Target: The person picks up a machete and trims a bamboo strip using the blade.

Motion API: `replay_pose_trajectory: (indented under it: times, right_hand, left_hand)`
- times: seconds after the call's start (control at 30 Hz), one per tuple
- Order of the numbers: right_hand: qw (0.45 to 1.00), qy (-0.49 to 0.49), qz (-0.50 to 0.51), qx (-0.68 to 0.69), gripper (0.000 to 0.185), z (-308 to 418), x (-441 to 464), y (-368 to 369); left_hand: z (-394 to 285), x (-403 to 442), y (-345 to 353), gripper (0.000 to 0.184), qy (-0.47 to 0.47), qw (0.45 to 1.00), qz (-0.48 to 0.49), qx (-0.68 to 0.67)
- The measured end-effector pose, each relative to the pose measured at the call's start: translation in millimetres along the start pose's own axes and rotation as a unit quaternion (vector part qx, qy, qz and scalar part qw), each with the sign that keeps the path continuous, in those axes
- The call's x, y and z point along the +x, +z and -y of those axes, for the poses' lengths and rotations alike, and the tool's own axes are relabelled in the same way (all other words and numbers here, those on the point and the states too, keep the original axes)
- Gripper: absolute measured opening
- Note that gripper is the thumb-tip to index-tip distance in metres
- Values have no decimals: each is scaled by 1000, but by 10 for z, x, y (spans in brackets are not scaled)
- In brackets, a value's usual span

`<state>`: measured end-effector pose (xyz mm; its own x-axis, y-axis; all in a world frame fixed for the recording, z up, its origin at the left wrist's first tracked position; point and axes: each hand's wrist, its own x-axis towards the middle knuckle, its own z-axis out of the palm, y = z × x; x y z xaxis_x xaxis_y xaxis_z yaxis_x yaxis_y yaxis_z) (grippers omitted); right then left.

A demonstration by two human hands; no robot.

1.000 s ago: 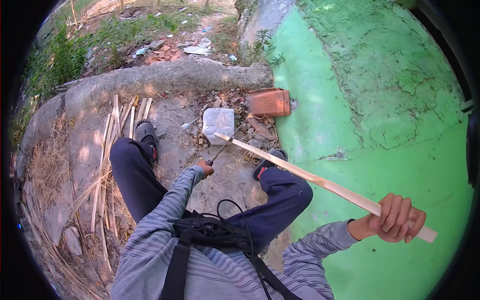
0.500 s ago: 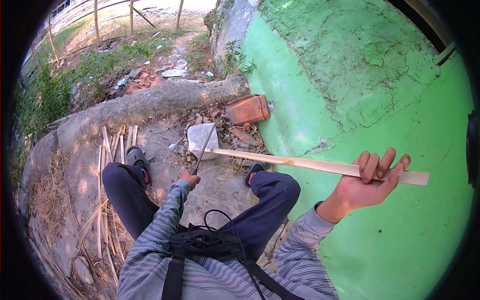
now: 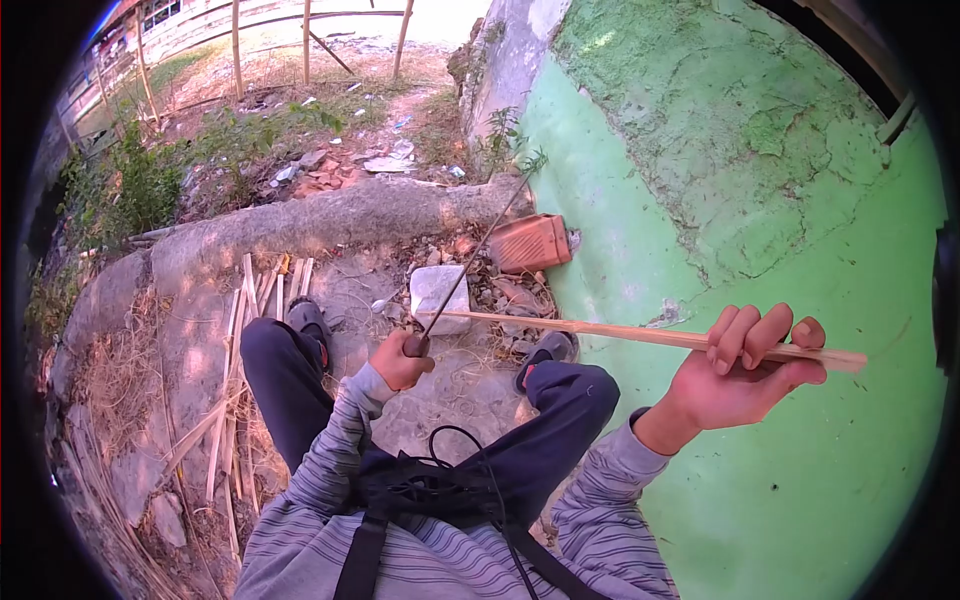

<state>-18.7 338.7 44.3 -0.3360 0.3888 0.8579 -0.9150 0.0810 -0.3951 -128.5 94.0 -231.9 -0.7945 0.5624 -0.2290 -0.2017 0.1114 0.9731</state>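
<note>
My left hand is closed round the dark handle of a long thin knife, whose blade slants up and to the right. Pale and narrow, a wooden strip runs nearly level from the white block to the right. Near its right end my right hand grips it, thumb below and fingers above. The strip's left tip lies over the block, close to where the blade crosses in front; whether they touch I cannot tell.
Several pale strips lie on the ground at the left. An orange hollow brick sits by the green wall. Beyond the low concrete ledge are plants and rubble. My shoes flank the block.
My left hand has raised the knife, and its blade now reaches further up. The strip has gone from slanting to nearly level and shows a narrower side. The view has tilted up.
</note>
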Motion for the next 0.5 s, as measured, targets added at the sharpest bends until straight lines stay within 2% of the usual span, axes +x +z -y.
replay_pose_trajectory:
  times: [0.13,0.2,0.4,0.5]
  right_hand:
    - [999,36,-13,22,42,-11,66,57]
    - [998,23,-49,-40,40,-20,80,131]
    - [983,-25,-139,-116,37,-116,157,436]
    - [988,-21,-121,-92,37,-135,125,530]
  left_hand:
    - [-158,-186,53,23,10,1000,26,0]
    - [-192,-236,104,23,3,993,84,-77]
    - [-241,-291,202,23,31,996,67,-55]
    - [-275,-348,156,23,26,995,58,-71]
